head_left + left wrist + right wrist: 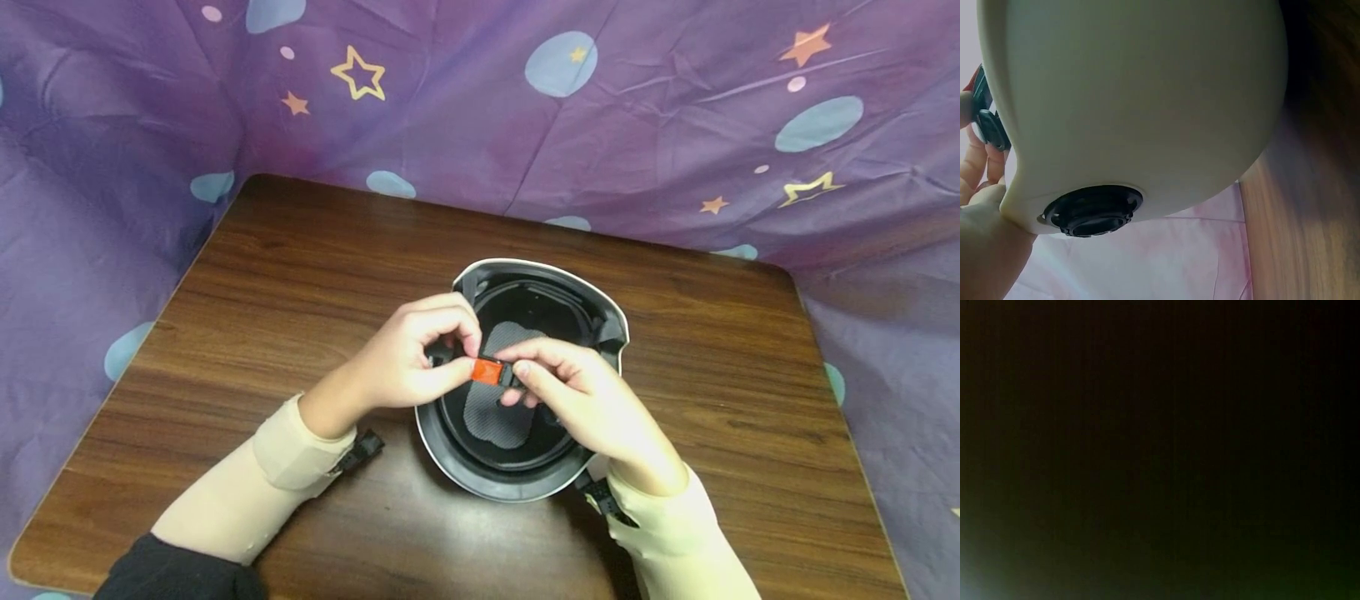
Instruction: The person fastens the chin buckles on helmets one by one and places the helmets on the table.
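A white helmet (504, 493) lies upside down on the table, its black inside with a grey mesh pad (491, 421) facing up. Over its opening, an orange and black strap buckle (487, 371) is held between both hands. My left hand (420, 358) pinches the orange end with thumb and fingers. From the other side, my right hand (581, 387) pinches the black end. In the left wrist view the helmet's pale outer shell (1141, 106) fills most of the picture, with a round black fitting (1092, 210) low on it. The right wrist view is almost wholly dark.
The helmet stands on a brown wood-grain table (285, 275) with rounded corners. Behind and at both sides hangs a purple cloth (465, 108) with stars and blue spots. Black straps (360, 452) stick out from the wrist bands on both forearms.
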The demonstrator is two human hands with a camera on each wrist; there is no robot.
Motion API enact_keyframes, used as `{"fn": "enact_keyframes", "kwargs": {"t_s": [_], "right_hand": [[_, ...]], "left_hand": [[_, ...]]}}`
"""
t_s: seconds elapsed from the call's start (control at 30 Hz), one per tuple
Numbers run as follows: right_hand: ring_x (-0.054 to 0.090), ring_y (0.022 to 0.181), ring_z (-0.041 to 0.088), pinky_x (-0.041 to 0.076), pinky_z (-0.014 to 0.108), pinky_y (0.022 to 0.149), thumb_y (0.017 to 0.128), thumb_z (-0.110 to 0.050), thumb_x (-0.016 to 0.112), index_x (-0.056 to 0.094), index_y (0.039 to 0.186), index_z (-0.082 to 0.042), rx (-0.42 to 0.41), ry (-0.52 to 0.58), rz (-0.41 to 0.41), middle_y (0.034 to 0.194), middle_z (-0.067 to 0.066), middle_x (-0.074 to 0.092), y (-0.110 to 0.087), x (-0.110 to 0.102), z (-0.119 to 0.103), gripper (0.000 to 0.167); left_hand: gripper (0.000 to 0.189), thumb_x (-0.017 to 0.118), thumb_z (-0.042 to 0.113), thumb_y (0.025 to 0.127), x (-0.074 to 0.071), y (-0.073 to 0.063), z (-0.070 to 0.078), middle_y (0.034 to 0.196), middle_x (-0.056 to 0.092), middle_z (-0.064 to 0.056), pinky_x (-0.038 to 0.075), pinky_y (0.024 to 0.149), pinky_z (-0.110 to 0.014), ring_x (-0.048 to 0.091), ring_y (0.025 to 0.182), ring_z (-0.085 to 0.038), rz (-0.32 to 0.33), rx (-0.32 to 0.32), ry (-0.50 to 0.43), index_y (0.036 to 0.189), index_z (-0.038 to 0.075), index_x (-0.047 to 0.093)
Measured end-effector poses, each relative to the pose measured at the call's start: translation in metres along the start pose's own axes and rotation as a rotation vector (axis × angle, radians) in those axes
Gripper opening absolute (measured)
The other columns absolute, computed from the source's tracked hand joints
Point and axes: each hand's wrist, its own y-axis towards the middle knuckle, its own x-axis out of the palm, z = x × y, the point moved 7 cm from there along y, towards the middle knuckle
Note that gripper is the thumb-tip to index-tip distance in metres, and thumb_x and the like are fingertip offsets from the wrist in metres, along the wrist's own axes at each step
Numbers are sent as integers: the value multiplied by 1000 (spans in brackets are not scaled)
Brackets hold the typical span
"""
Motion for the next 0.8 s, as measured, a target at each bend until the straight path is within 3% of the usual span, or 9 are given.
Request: {"fn": "enact_keyframes", "kwargs": {"t_s": [0.3, 0.53, 0.63, 0.8], "right_hand": [[75, 85, 21, 58, 30, 74, 108, -5, 59, 73, 125, -2, 2, 12, 10, 94, 5, 78, -2, -5, 1, 22], [77, 88, 21, 59, 29, 77, 107, -4, 63, 74, 125, -3, -2, -27, 40, 101, 4, 79, -4, -11, -1, 21], [76, 88, 22, 59, 30, 79, 106, -4, 64, 74, 124, -4, -10, -79, 68, 101, 3, 78, -5, -14, -3, 21], [73, 91, 14, 56, 28, 84, 102, -7, 73, 75, 124, -8, -70, -299, 145, 100, -4, 78, -4, -23, -7, 23]], "left_hand": [[16, 74, -1, 82, 2, -1, 2, 95, 63, 0, 54, 75, -31, 60, 90, -15, -26, 18, 24, 89, 10, 65], [19, 71, -3, 80, 3, -1, 8, 96, 65, 1, 53, 80, -35, 61, 92, -15, -91, 81, 12, 92, 11, 67], [19, 72, -2, 80, 3, 0, 10, 98, 65, 0, 53, 83, -37, 62, 94, -16, -100, 104, 11, 93, 10, 67], [17, 76, 1, 82, -1, 2, 9, 100, 66, -2, 54, 89, -35, 64, 98, -19, -41, 138, 60, 93, 10, 67]]}}
